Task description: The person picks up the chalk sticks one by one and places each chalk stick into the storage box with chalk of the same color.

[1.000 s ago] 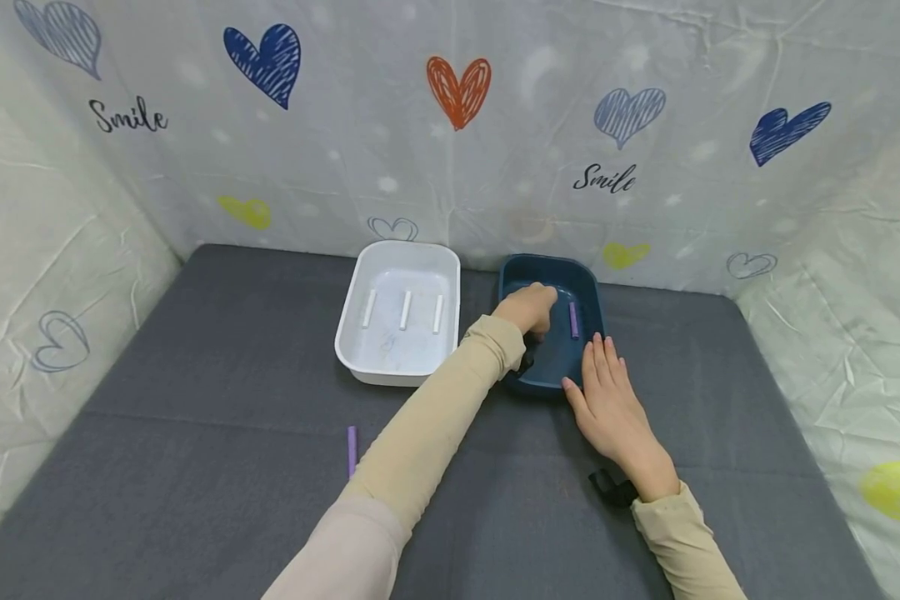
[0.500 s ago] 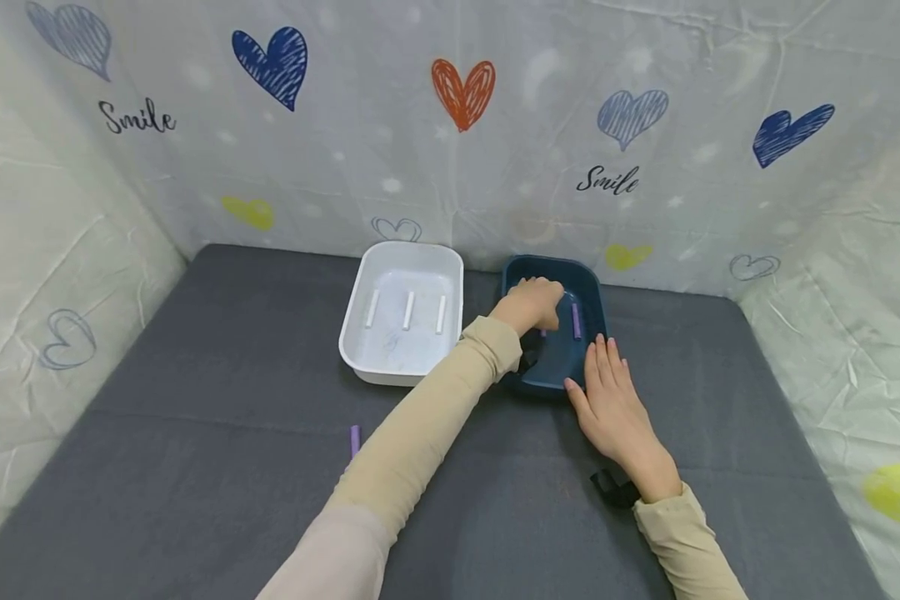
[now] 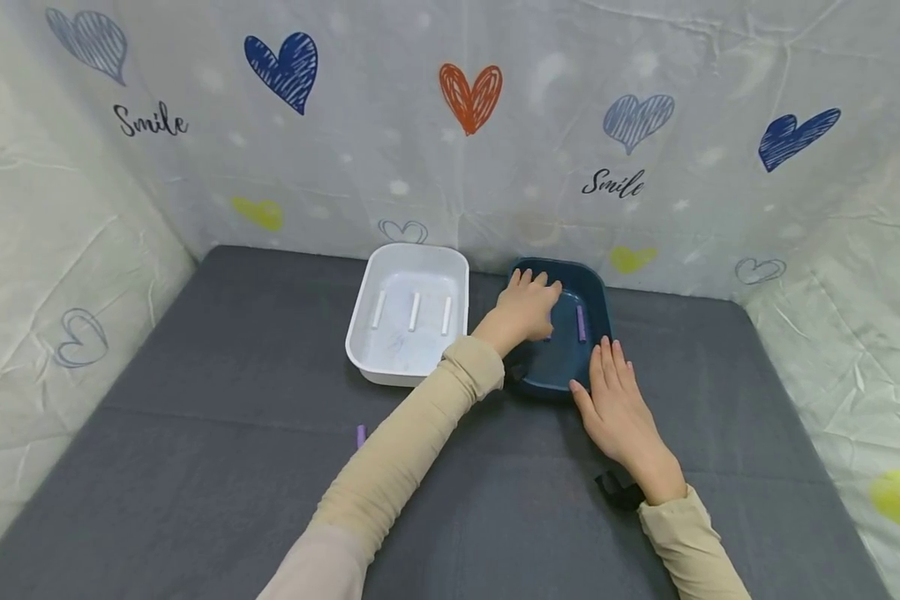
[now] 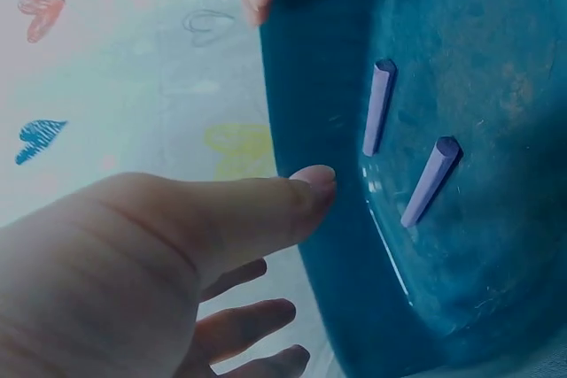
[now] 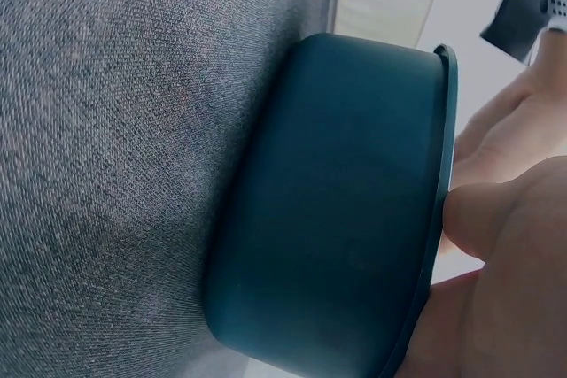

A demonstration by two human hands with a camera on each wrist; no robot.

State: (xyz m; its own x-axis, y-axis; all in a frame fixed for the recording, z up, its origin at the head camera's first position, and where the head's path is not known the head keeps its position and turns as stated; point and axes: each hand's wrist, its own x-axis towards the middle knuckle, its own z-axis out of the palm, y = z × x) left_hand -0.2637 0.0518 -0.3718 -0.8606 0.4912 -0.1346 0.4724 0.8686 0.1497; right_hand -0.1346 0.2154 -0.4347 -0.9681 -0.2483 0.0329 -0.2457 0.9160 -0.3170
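My left hand (image 3: pixel 523 310) is over the left side of the dark blue tray (image 3: pixel 558 362), fingers spread and holding nothing. In the left wrist view, the thumb (image 4: pixel 257 214) extends toward the tray wall. Two purple chalk sticks (image 4: pixel 381 108) lie apart on the tray floor; in the head view one chalk stick (image 3: pixel 581 323) shows fully, the other partly behind the left hand. My right hand (image 3: pixel 621 408) lies with straight fingers along the tray's right rim, its thumb at the near rim. The right wrist view shows that hand touching the tray rim (image 5: pixel 443 148).
A white tray (image 3: pixel 390 360) stands left of the blue one, with three white sticks (image 3: pixel 415 312) on its floor. Another purple stick (image 3: pixel 361 436) lies on the grey cloth (image 3: pixel 217 400), partly covered by the left sleeve. A patterned curtain (image 3: pixel 390 125) rises behind both trays.
My left hand, bunched inside the blue tray before, has spread its fingers and drawn slightly left. The second purple chalk stick has come partly into sight. The right hand stays on the rim.
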